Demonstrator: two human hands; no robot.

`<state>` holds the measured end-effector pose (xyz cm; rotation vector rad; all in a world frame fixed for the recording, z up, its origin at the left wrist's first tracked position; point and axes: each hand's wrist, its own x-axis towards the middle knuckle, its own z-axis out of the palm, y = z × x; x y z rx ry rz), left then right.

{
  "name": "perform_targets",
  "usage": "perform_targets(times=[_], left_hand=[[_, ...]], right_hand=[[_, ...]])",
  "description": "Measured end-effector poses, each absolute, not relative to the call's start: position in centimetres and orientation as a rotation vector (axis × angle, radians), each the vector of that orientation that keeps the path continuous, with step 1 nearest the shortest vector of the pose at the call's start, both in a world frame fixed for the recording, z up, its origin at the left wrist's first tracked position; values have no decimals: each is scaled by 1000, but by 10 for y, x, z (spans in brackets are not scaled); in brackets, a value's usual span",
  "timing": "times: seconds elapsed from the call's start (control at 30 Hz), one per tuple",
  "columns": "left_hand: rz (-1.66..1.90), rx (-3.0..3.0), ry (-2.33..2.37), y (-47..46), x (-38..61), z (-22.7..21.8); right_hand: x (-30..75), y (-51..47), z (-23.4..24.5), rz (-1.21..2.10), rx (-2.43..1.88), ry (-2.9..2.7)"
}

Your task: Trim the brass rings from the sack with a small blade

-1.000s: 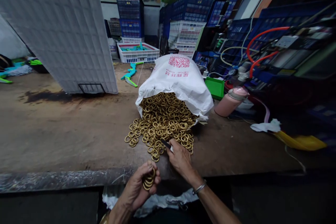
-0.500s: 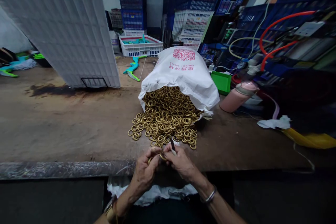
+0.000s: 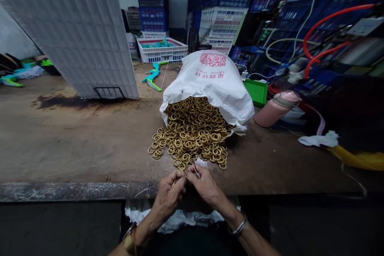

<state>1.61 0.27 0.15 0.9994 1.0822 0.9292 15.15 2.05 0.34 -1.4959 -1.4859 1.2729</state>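
Observation:
A white sack (image 3: 214, 84) with red print lies on its side on the worn table (image 3: 75, 144), and a heap of brass rings (image 3: 193, 136) spills from its mouth toward me. At the table's near edge my left hand (image 3: 168, 198) is closed round a small stack of brass rings, mostly hidden by the fingers. My right hand (image 3: 204, 186) touches it, fingers pinched on a thin dark tool (image 3: 196, 171) that points up toward the heap.
A tall white panel (image 3: 78, 28) stands at the back left. A pink bottle (image 3: 274, 108) and a green box (image 3: 256, 91) lie right of the sack. Crates, hoses and cables crowd the right side. A teal toy bow (image 3: 153, 78) lies behind the sack.
My right hand drew back from the ring heap and met my left hand at the table's edge. My left hand rose slightly. The view shifted a little.

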Motion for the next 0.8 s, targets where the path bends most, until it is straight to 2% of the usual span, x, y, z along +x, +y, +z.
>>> perform_targets(times=[0.17,0.33,0.57,0.8], left_hand=[[836,760,944,1,17,5],[852,703,986,1,17,5],[911,811,1064,0,18,0],[879,859,1032,-9,13,3]], right_hand=[[153,21,1,1358,-1476,-1477],[159,18,-6,1013,-1575,-1767],[158,6,-10,791,-1744,-2253],[166,18,-13,554,-1941,-2303]])
